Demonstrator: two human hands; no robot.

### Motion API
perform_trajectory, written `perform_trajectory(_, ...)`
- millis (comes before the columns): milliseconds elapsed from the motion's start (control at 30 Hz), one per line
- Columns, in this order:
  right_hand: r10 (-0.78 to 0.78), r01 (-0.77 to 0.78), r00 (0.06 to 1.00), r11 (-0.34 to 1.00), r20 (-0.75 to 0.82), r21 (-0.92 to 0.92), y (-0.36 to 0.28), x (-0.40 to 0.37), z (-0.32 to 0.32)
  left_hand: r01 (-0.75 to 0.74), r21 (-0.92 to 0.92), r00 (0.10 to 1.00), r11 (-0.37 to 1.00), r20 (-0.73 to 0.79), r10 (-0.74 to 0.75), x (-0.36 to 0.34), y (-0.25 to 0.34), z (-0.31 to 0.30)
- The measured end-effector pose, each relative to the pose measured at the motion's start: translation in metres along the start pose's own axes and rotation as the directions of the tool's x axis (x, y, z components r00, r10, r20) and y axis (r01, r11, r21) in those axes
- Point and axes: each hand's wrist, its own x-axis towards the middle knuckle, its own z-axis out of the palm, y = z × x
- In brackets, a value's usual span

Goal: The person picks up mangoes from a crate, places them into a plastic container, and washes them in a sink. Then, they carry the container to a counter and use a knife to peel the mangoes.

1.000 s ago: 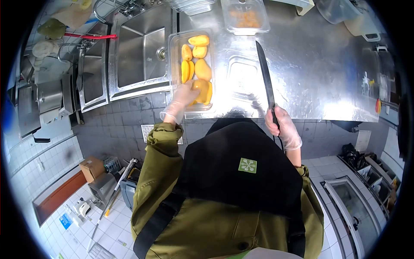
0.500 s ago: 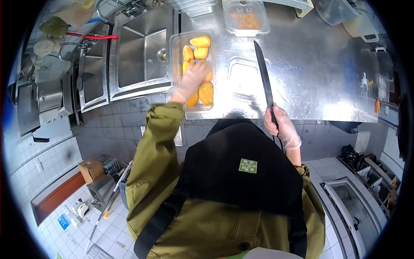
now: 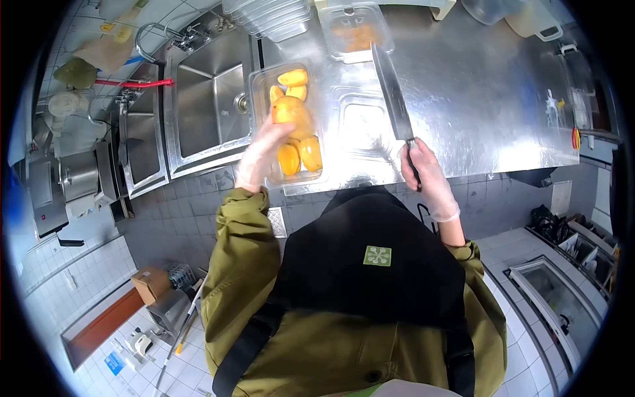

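My left hand (image 3: 266, 144), in a clear plastic glove, is closed round a yellow mango (image 3: 286, 111), raised over a clear plastic container (image 3: 258, 99). Several more mangoes (image 3: 309, 153) lie in that container, some hidden by my hand and the held fruit. In my gloved right hand (image 3: 426, 173) is a large kitchen knife (image 3: 393, 92), gripped by its black handle. Its long blade points away from me over the counter. A clear, shallow rectangular tray or lid (image 3: 364, 127) lies between the container and the knife.
A clear container with orange pieces (image 3: 357, 36) stands at the back of the steel counter (image 3: 476, 99). Stacked clear containers (image 3: 271, 16) are beside it. On the left is a steel sink (image 3: 208, 106) with a tap (image 3: 149, 40). Plastic jugs (image 3: 532, 20) stand at the back right.
My left hand has taken hold of a mango and raised it from among the others. The knife stays in my right hand, its blade turned slightly. The whole view has shifted a little.
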Motion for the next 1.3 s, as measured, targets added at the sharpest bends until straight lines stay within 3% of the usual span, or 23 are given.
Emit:
perform_trajectory(33,-0.042,0.042,0.999,0.999,-0.028,-0.025,-0.007,0.003,0.008,0.032,-0.279,0.989,0.960,0.150,0.011,0.005,-0.017,-0.002)
perform_trajectory(133,-0.131,0.131,0.990,0.991,-0.053,0.011,-0.010,0.014,0.019,0.014,-0.664,0.991,0.748,0.106,0.076,0.009,-0.046,0.036)
perform_trajectory(167,-0.150,0.152,0.987,0.988,-0.063,0.030,-0.013,0.016,0.025,0.068,-0.711,0.986,0.700,0.154,0.061,0.011,-0.049,0.047)
perform_trajectory(267,-0.158,0.161,0.984,0.987,-0.081,0.022,-0.020,0.022,0.032,0.034,-0.467,0.999,0.884,0.020,-0.028,0.008,-0.040,0.077)
perform_trajectory(300,-0.223,0.204,0.967,0.967,-0.121,-0.156,-0.018,0.025,0.033,0.000,-0.338,0.999,0.941,-0.036,-0.013,0.005,-0.033,0.094)
perform_trajectory(400,-0.466,0.325,0.864,0.807,-0.192,-0.494,0.002,0.045,0.028,-0.086,-0.189,0.996,0.978,-0.049,0.078,0.008,-0.029,0.111)
perform_trajectory(467,-0.489,0.337,0.833,0.819,-0.259,-0.464,0.002,0.049,0.032,-0.108,-0.192,0.994,0.975,-0.048,0.101,0.013,-0.027,0.118)
perform_trajectory(533,-0.346,0.281,0.873,0.933,-0.344,-0.224,-0.007,0.048,0.036,-0.129,-0.131,0.990,0.983,-0.072,0.121,0.014,-0.021,0.126)
perform_trajectory(633,-0.361,0.353,0.889,0.932,-0.280,-0.081,-0.010,0.043,0.038,-0.122,-0.157,0.992,0.980,-0.053,0.116,0.018,-0.021,0.127)
perform_trajectory(833,-0.483,0.461,0.827,0.876,-0.287,-0.146,-0.014,0.041,0.041,-0.116,-0.156,0.992,0.981,-0.060,0.108,0.022,-0.020,0.132)
perform_trajectory(1133,-0.462,0.416,0.845,0.884,-0.270,-0.214,-0.013,0.044,0.034,-0.157,-0.258,0.982,0.953,-0.147,0.122,0.013,-0.014,0.157)
perform_trajectory(1233,-0.440,0.371,0.863,0.885,-0.248,-0.282,-0.012,0.042,0.031,-0.194,-0.292,0.972,0.936,-0.187,0.143,0.011,-0.017,0.161)
perform_trajectory(1300,-0.523,0.413,0.826,0.814,-0.208,-0.408,-0.010,0.044,0.026,-0.225,-0.328,0.960,0.918,-0.238,0.150,0.008,-0.016,0.169)
